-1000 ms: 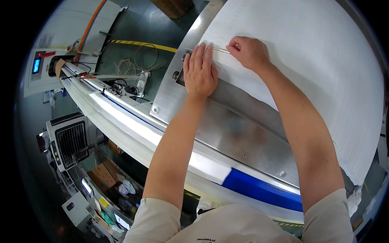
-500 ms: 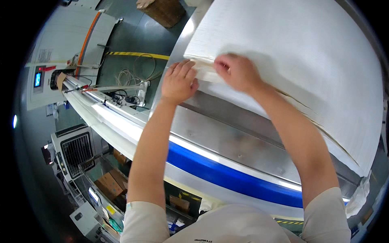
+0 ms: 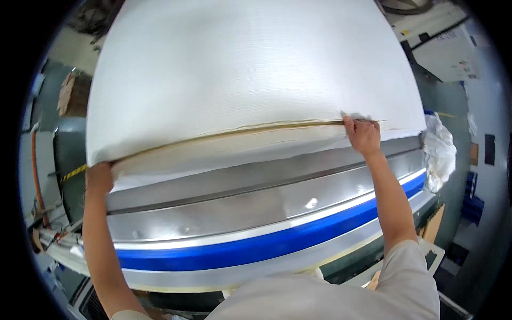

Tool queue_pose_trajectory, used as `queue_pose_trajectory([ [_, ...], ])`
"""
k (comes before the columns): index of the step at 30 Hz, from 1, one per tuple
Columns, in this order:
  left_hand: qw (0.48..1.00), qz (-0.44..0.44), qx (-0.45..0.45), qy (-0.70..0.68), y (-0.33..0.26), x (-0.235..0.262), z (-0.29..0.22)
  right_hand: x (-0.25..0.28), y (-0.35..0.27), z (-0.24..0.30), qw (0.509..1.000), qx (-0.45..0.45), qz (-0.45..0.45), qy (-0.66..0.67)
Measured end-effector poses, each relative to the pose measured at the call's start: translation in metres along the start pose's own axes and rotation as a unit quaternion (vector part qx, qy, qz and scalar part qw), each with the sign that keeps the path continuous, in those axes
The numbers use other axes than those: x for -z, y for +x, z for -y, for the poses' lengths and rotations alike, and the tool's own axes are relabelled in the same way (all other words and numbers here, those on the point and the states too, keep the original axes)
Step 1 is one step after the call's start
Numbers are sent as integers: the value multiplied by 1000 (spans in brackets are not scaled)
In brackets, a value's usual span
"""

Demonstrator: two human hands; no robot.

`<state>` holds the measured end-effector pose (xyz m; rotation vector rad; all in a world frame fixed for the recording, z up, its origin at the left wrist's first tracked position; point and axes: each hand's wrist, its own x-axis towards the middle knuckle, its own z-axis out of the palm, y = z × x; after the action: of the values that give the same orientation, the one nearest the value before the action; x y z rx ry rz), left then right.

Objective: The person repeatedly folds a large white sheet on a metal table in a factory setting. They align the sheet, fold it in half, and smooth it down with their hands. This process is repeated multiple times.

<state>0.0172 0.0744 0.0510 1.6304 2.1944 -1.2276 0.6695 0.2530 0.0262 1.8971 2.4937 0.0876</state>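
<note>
A wide stack of white cloth (image 3: 256, 69) covers the steel table, its front edge facing me. Along that edge the top layers part from the lower ones, leaving a long dark gap with a cream strip of cloth (image 3: 229, 141) below. My left hand (image 3: 100, 177) is closed at the left end of the edge; its fingertips are partly hidden. Farther right, my right hand (image 3: 365, 136) grips the same edge, thumb on top and fingers curled over it. Both arms are spread wide.
In front of the cloth runs a bare steel ledge (image 3: 240, 210), then a blue strip (image 3: 256, 245) along the table front. A crumpled white plastic bag (image 3: 440, 154) hangs at the right end. On the floor to the left stands a brown carton (image 3: 76, 93).
My view has swung right, toward the middle of the table. My hands, close together at the left corner before, are now far apart along the cloth's front edge.
</note>
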Motion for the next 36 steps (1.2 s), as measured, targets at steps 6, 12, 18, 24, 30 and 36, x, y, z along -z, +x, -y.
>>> queue_pose_trajectory([
  [6,995,-81,15,57,18,-67,31,-2,20,-167,988,-74,112,-74],
  [12,994,-95,57,7,27,-89,40,-1,22,-308,940,-72,247,-224],
  [18,987,-125,74,-68,19,-93,47,-8,31,-389,938,-111,292,-150],
  [24,994,-81,62,-42,22,-71,25,-14,11,-394,936,-149,232,-219],
  [30,993,-14,110,-47,-29,15,11,47,7,-408,959,-110,198,-168],
  [36,989,-102,96,-53,-84,16,57,101,-18,-471,973,-37,170,-153],
])
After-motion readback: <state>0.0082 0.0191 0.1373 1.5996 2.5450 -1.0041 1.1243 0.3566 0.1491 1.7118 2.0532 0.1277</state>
